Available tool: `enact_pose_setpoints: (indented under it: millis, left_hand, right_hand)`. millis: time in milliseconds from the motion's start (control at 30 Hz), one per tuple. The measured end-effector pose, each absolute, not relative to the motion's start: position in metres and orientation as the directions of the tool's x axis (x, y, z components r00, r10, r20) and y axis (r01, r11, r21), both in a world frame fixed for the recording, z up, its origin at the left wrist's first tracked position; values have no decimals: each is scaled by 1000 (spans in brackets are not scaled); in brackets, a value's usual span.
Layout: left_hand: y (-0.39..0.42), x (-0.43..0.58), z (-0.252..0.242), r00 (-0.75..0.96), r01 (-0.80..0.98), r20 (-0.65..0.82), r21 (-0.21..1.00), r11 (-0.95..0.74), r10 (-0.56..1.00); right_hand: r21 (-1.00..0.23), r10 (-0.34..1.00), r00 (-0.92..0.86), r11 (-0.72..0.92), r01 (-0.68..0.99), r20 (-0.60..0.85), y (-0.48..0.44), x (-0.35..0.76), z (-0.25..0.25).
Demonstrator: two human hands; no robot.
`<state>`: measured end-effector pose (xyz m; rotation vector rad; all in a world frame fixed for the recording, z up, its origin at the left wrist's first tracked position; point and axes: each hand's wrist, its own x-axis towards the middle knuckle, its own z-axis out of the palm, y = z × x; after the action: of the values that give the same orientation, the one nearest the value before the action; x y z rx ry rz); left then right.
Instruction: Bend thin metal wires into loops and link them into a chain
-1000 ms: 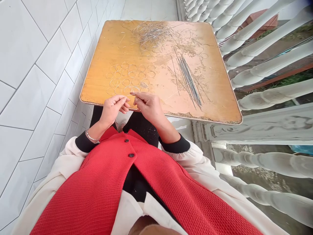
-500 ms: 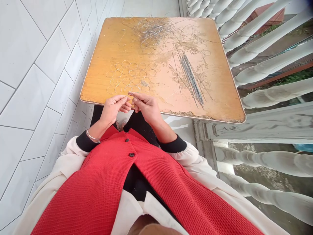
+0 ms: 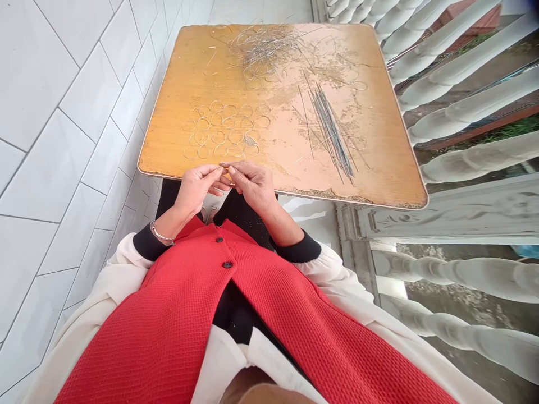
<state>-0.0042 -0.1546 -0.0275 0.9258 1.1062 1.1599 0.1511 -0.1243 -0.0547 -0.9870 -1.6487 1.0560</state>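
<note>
My left hand (image 3: 196,188) and my right hand (image 3: 250,184) meet above the near edge of a worn wooden tabletop (image 3: 185,78). A thin wire (image 3: 224,166) is pinched in my right fingertips, and my left fingertips close on it too. Its exact shape is too small to make out. Just beyond my hands lie rows of small wire rings (image 3: 223,129). A tangled heap of wire scraps (image 3: 265,50) sits at the far edge, and a bundle of straight wire rods (image 3: 330,134) lies to the right.
White tiles (image 3: 54,129) cover the wall along the table's left side. A white balustrade (image 3: 463,95) runs along the right side. The table's peeling near edge lies close to my lap, and a metal bangle (image 3: 160,234) circles my left wrist.
My hands have drawn closer, and their fingertips now meet over the wire. The table sits slightly higher in the view.
</note>
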Motion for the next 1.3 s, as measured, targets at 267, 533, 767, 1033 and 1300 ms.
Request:
enact_pose_setpoints:
  millis: [267, 533, 767, 1033, 1300]
  left_hand:
    - [-153, -6, -28, -26, -231, -165, 961, 154, 986]
    - [-153, -6, -27, -80, -212, -166, 966, 146, 983]
    - [-155, -6, -25, -80, -173, -146, 976, 131, 986]
    - [-155, -7, -24, -47, -211, -182, 963, 168, 982]
    - [-152, -11, -23, -2, -231, -188, 956, 183, 982]
  right_hand:
    - [-964, 937, -261, 258, 58, 235, -126, 154, -52]
    - [-997, 974, -216, 67, -34, 72, -120, 158, -50]
    - [-996, 981, -182, 73, 57, 61, -113, 155, -50]
    - [-978, 971, -179, 178, 107, 157, -116, 154, -52]
    - [-931, 961, -142, 265, 251, 235, -112, 161, -55]
